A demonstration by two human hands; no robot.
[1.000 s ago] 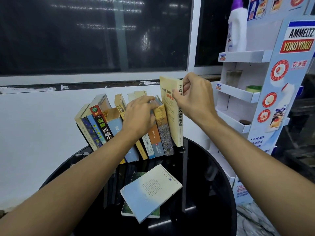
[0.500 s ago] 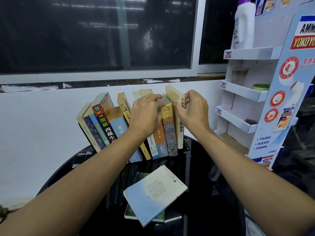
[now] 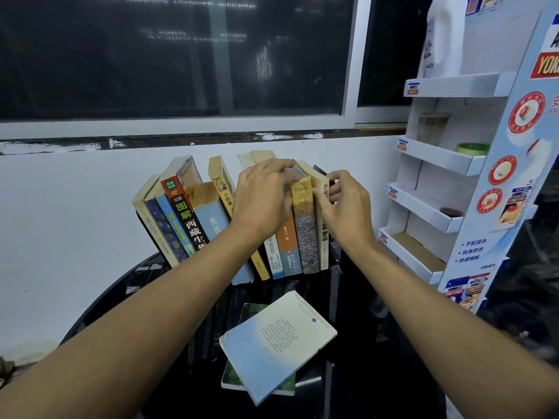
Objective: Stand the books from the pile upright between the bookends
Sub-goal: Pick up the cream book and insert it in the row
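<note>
A row of several books (image 3: 184, 216) stands on the round black table (image 3: 384, 367), leaning left. The rightmost one is a cream book (image 3: 325, 246), standing upright against a black bookend (image 3: 320, 170) whose tip shows behind it. My right hand (image 3: 348, 207) pinches this cream book near its top, thumb on the spine and fingers on its right side. My left hand (image 3: 263, 198) lies over the tops of the middle books with its fingers laid flat. In front lies the pile: a pale blue book (image 3: 278, 337) on top of a green book (image 3: 231, 376).
A white cardboard display rack (image 3: 423, 261) with several shelves stands close to the right of the table. A white bottle (image 3: 441, 37) sits on its top shelf. A white wall and a dark window are right behind the books.
My right hand has lowered the cream book from above the row into the slot at the right end. My left hand has stayed on the book tops.
</note>
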